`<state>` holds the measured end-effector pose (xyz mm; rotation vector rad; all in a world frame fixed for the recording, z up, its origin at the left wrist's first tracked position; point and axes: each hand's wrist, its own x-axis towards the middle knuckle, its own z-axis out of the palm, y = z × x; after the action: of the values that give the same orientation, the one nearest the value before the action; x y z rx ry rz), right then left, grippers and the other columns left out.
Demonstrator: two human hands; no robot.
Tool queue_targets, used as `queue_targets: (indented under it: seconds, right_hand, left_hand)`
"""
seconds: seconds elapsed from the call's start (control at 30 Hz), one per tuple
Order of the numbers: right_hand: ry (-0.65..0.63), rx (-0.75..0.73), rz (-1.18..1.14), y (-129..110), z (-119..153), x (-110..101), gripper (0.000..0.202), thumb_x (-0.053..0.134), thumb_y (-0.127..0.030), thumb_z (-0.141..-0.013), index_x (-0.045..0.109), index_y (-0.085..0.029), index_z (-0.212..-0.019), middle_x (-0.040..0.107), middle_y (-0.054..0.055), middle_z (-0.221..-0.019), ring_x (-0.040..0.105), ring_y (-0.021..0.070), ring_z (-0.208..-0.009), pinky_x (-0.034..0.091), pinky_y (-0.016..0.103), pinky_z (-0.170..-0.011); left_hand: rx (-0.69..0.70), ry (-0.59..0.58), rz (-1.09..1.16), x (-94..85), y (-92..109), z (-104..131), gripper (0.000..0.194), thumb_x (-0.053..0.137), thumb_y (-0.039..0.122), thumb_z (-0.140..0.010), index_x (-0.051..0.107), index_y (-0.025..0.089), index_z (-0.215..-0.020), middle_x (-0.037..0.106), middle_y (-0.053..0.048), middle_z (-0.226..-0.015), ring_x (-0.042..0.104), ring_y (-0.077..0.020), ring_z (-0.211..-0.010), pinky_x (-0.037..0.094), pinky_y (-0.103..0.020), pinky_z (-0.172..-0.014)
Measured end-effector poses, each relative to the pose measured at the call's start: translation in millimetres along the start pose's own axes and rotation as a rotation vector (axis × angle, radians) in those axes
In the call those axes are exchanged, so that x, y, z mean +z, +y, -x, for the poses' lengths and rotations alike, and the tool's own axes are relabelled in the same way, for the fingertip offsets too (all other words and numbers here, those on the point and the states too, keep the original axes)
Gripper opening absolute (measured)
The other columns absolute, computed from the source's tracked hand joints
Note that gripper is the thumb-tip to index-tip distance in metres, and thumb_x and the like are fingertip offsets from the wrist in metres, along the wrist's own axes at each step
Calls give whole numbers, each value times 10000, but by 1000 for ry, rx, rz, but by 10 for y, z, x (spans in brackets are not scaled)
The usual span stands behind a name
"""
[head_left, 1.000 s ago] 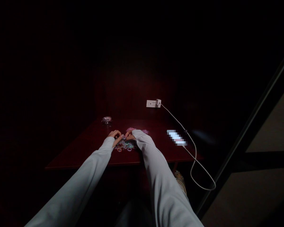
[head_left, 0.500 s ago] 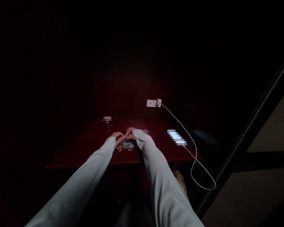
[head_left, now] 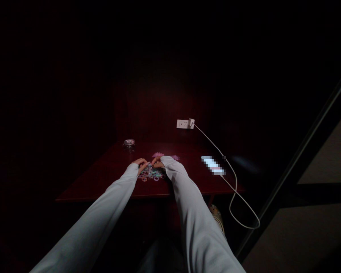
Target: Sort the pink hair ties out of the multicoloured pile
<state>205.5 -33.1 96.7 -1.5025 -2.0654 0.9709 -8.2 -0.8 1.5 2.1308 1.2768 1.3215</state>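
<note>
Several small coloured bands (head_left: pixel 152 175) lie in a loose pile on the dark red table (head_left: pixel 102 182), near its front edge. Over the left side of the pile, my left hand (head_left: pixel 141 164) has its thumb and fingers pinched together; what they hold is too small to make out. My right hand (head_left: pixel 157 163) is at the pile's right side, fingertips also drawn together close to those of the left, their contents unclear. Behind the right hand are a pink heap (head_left: pixel 158 154) and a smaller pinkish-purple heap (head_left: pixel 175 157), partly behind the sleeve.
A clear lidded jar (head_left: pixel 129 144) stands at the back left. A lit phone (head_left: pixel 213 165) lies on the right, its white cable (head_left: pixel 235 182) looping past the table edge to a charger (head_left: pixel 191 123) in the wall socket (head_left: pixel 182 124).
The fingertips of my two hands have moved slightly apart, and my right hand has shifted a little to the right. The pile looks much the same.
</note>
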Motion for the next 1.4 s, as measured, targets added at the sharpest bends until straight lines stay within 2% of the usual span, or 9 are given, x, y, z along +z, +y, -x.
queue_targets:
  seconds: [0.17, 0.37, 0.57, 0.83, 1.03, 1.13, 1.4]
  right_hand:
    - [8, -33, 103, -2, 7, -66, 74, 787, -265, -850, 835, -254, -906, 723, -31, -788, 639, 151, -780, 498, 236, -730]
    - [53, -43, 231, 5, 55, -97, 174, 724, -390, -954, 822, -251, -919, 708, -29, -803, 615, 155, -816, 474, 237, -753]
    - [-47, -72, 125, 92, -38, -62, 152, 793, -376, -916, 812, -226, -920, 667, -49, -764, 576, 117, -737, 441, 215, -709]
    - [9, -120, -8, 271, -209, -25, 109, 798, -323, -902, 822, -216, -900, 710, -32, -788, 595, 124, -753, 451, 216, -713]
    - [95, -69, -29, 397, -147, -78, 139, 810, -353, -885, 818, -223, -836, 686, -28, -710, 566, 128, -681, 444, 235, -650]
    - [139, -96, -76, 424, -97, -109, 191, 798, -390, -892, 819, -211, -832, 678, -12, -695, 549, 127, -653, 433, 235, -606]
    - [81, -108, -187, 397, -117, -126, 95, 784, -239, -881, 809, -186, -806, 704, -2, -704, 594, 135, -671, 479, 241, -639]
  left_hand:
    - [22, 13, 0, 1, -21, 5, 356, 667, 564, -879, 702, 246, -724, 670, -18, -741, 598, -198, -705, 514, -314, -718]
    - [13, 19, -13, 10, -17, 19, 311, 645, 508, -897, 701, 243, -746, 657, -10, -748, 595, -198, -719, 505, -306, -729]
    - [20, 6, -14, 7, -58, 1, 294, 657, 499, -897, 718, 243, -766, 657, -8, -753, 597, -197, -723, 507, -304, -743]
    - [45, -34, -14, 27, -191, -17, 309, 633, 495, -931, 743, 221, -841, 666, -9, -795, 583, -186, -743, 482, -282, -733]
    - [54, -21, -4, 29, -197, -15, 274, 647, 452, -941, 748, 212, -853, 691, -17, -819, 581, -177, -729, 496, -277, -734]
    - [48, -17, -3, 35, -207, -13, 239, 656, 417, -931, 770, 211, -886, 690, -14, -824, 559, -167, -702, 489, -269, -704]
    - [83, 1, 0, 12, -168, 10, 276, 687, 412, -933, 830, 214, -1061, 747, -45, -997, 570, -146, -702, 525, -267, -713]
